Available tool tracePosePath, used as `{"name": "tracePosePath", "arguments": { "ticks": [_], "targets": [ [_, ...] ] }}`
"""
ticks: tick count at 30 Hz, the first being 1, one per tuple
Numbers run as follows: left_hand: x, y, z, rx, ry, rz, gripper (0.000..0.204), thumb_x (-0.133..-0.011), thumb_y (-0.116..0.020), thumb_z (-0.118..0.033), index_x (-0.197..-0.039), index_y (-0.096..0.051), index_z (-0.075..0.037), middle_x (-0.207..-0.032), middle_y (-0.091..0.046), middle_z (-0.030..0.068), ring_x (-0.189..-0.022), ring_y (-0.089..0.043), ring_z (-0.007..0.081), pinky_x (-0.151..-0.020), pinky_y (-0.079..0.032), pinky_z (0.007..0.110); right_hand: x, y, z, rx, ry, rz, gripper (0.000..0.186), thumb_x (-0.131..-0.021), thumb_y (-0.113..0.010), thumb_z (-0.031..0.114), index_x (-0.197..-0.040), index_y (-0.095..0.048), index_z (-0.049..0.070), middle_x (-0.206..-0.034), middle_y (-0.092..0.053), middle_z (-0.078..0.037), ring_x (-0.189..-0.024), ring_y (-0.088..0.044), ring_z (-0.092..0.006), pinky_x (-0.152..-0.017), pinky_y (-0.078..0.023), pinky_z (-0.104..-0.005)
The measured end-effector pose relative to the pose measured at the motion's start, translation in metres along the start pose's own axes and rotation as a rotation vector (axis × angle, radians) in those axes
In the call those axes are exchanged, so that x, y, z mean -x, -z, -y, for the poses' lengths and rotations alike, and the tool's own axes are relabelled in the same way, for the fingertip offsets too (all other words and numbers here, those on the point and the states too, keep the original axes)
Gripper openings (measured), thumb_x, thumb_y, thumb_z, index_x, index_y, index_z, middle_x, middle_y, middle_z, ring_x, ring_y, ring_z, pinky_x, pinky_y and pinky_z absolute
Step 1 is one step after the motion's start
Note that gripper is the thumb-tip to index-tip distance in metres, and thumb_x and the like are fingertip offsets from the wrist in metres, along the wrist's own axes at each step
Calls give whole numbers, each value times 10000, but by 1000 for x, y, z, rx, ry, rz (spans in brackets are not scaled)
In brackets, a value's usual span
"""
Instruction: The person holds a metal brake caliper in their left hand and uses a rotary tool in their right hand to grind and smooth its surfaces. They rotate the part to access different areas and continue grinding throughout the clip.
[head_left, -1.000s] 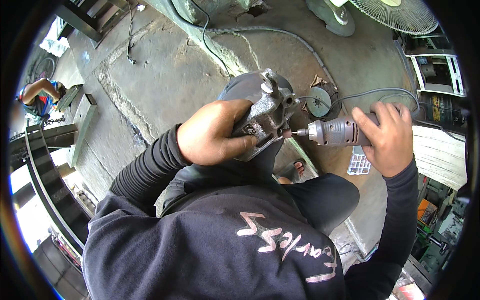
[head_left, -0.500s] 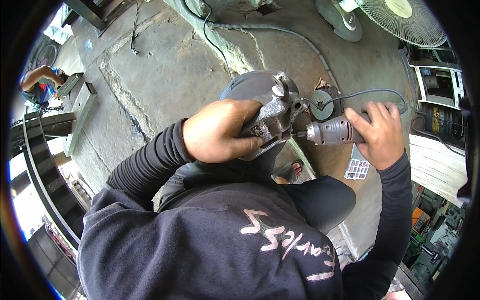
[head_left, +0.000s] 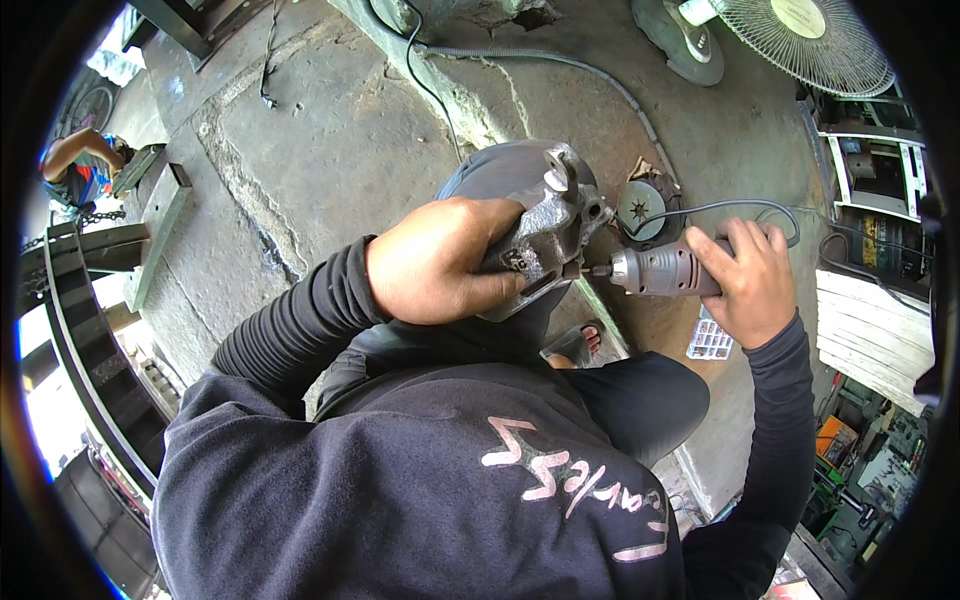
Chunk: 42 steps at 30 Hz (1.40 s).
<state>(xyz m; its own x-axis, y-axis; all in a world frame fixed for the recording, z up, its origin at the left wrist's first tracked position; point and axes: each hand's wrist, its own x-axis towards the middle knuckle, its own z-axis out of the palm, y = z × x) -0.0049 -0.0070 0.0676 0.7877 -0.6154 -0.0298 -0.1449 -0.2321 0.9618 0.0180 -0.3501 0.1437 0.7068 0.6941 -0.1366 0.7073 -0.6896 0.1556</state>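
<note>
A grey cast-metal part (head_left: 545, 235), shaped like a brake caliper, rests against my raised knee. My left hand (head_left: 445, 262) is closed round its left side, thumb along the lower edge. In my right hand (head_left: 748, 275) is a grey-brown corded rotary tool (head_left: 655, 271), gripped at its rear end. The tool lies about level, its tip pointing left at the opening in the metal part's right side. Whether the tip touches the metal I cannot tell. From the rear of the tool a dark cord (head_left: 765, 207) loops back over the floor.
Below the tool a clear compartment box (head_left: 709, 338) with small bits stands on the floor. A round slotted disc (head_left: 641, 210) lies beyond it. A fan (head_left: 805, 45) stands far right, near shelving (head_left: 880, 175). Another person (head_left: 85, 165) sits far left beside a metal frame (head_left: 90, 330).
My right hand and the rotary tool have shifted slightly left and turned a little, and the cord has moved with them. The left hand and the metal part stay in place.
</note>
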Motion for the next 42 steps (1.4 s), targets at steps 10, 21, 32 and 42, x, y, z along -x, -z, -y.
{"name": "tracePosePath", "arguments": {
  "ticks": [10, 21, 32, 42],
  "targets": [
    [0, 0, -3, 19, 34, 2, 352, -804, -725, -159, -1068, -593, 34, -857, -649, 246, -825, -656, 411, -744, -511, 437, 7, 1, 8, 11, -42, 0, 727, -569, -829, 68, -1253, -622, 203, -980, -587, -94, -931, -597, -291, -878, -423, -467],
    [-1, -2, -2, 36, 58, 4, 338, -803, -717, -154, -1055, -593, 35, -857, -648, 243, -819, -655, 405, -746, -511, 434, 11, 1, 11, 35, -66, -7, 744, -574, -827, 67, -1272, -611, 207, -998, -590, -111, -947, -601, -297, -894, -424, -490],
    [-1, -1, -3, 58, 69, 5, 338, -808, -720, -149, -1060, -596, 41, -891, -650, 244, -851, -659, 391, -768, -510, 425, 22, 3, 25, 43, -141, 15, 756, -582, -835, 95, -1290, -599, 221, -1012, -581, -108, -947, -589, -294, -890, -420, -493],
    [-1, -2, -3, 64, 72, -2, 337, -813, -724, -152, -1059, -593, 38, -891, -651, 243, -853, -658, 391, -769, -510, 425, 24, 9, 31, 65, -158, 21, 756, -586, -838, 102, -1291, -598, 227, -1033, -580, -106, -968, -585, -288, -913, -404, -492]
  ]
}}
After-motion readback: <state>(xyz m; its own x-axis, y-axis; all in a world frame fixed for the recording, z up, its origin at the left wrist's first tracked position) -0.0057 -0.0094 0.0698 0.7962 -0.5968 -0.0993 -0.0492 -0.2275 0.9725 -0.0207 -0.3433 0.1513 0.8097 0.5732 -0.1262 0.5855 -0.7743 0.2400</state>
